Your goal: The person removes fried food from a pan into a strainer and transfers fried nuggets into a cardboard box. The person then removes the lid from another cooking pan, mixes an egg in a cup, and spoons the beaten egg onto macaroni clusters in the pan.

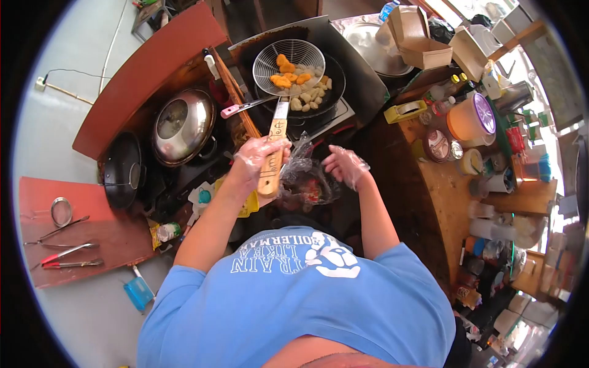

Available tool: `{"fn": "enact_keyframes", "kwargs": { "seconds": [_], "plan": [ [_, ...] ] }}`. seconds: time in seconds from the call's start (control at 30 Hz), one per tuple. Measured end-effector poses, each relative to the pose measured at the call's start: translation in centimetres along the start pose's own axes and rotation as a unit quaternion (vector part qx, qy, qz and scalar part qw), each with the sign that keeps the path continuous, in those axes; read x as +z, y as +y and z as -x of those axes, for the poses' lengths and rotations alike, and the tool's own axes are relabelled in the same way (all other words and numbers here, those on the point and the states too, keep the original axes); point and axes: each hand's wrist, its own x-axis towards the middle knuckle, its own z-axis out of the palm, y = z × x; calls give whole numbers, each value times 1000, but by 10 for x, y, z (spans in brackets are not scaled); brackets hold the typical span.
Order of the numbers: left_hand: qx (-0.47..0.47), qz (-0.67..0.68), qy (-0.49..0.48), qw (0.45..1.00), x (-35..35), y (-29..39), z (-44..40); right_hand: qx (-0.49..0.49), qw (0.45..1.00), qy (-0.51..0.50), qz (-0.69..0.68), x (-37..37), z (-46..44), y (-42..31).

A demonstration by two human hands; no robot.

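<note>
My left hand (261,153), in a clear plastic glove, is wrapped round the wooden handle (273,153) of a wire strainer (270,61). Orange fried pieces (285,78) lie in the strainer, which is over a dark wok (337,83). Pale, roundish pieces (311,97) show in the wok beside and beneath the mesh. To the right, my right hand (346,165), also gloved, has its fingers apart and holds nothing. Between my hands is a clear plastic bag (310,184) with something red inside.
A lidded pan (183,127) and a black wok (123,170) are at the left. A pink-handled tool (236,110) lies left of the strainer handle. Open cardboard boxes (426,55) stand at the upper right, above a wooden shelf (429,178) with tubs and bottles.
</note>
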Motion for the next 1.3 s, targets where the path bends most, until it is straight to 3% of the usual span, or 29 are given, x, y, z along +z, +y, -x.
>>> {"fn": "enact_keyframes", "kwargs": {
  "seconds": [0.03, 0.07, 0.1, 0.17, 0.23, 0.3, 0.33, 0.4, 0.43, 0.47, 0.5, 0.53, 0.57, 0.63, 0.73, 0.77, 0.83, 0.87, 0.9, 0.97, 1.07, 1.1, 1.17, 1.2, 1.27, 1.3],
  "plan": [
    [4, 1, -19, 1000, 3, -5, -3, -36, 982, -140, -122, 12, 33, -6],
    [23, 20, -26, 999, 8, -12, -9, -32, 952, -259, -160, 31, 63, -22],
    [40, 40, -33, 998, 13, -18, -14, 6, 950, -266, -163, 53, 84, -34],
    [56, 14, -33, 998, 23, -24, -19, -91, 942, -251, -202, 100, 108, -48],
    [35, 34, 24, 999, 28, -27, -19, -34, 936, -201, -286, 117, 93, -51],
    [43, 39, -12, 998, 4, -38, -31, -68, 936, -195, -283, 124, 88, -55],
    [245, -340, 36, 907, -15, -40, -36, -98, 935, -194, -280, 126, 87, -58],
    [168, -368, 106, 908, -27, -15, -39, -91, 940, -190, -270, 120, 92, -64],
    [270, -585, 218, 733, -33, 5, -36, -82, 943, -187, -261, 114, 96, -67],
    [322, -686, 330, 563, -30, 26, -24, -98, 943, -196, -250, 109, 99, -69],
    [361, -749, 366, 417, -45, 36, -28, -95, 945, -194, -246, 104, 103, -70],
    [315, -773, 347, 428, -62, 42, -39, -93, 948, -192, -237, 97, 106, -72],
    [225, -801, 304, 464, -64, 54, -48, -89, 951, -189, -227, 92, 111, -74],
    [127, -780, 255, 558, -78, 65, -79, -92, 956, -169, -224, 86, 122, -79],
    [48, -761, 227, 606, -81, 70, -105, -92, 965, -144, -200, 72, 130, -83],
    [48, -760, 227, 607, -79, 75, -104, -91, 965, -144, -199, 68, 130, -83],
    [41, -833, 137, 534, -69, 92, -95, -94, 965, -139, -201, 57, 129, -82],
    [49, -890, 62, 449, -69, 100, -97, -90, 966, -137, -202, 53, 128, -82],
    [68, -892, 69, 441, -67, 101, -96, -88, 965, -134, -206, 49, 128, -82],
    [58, -864, 86, 492, -67, 98, -99, -81, 961, -147, -219, 42, 130, -84],
    [65, -861, 35, 503, -134, 44, -188, -79, 963, -134, -218, 36, 135, -90],
    [114, -605, 99, 782, -135, 23, -178, -78, 964, -131, -220, 34, 138, -92],
    [185, -753, 69, 627, -128, 11, -186, -83, 963, -137, -217, 29, 142, -95],
    [185, -753, 69, 628, -113, 17, -170, -83, 962, -141, -218, 27, 144, -96],
    [112, -482, 129, 859, -94, 25, -135, -77, 961, -152, -217, 21, 146, -99],
    [111, -480, 133, 860, -96, 23, -131, -74, 962, -154, -215, 19, 146, -99]
  ]
}}
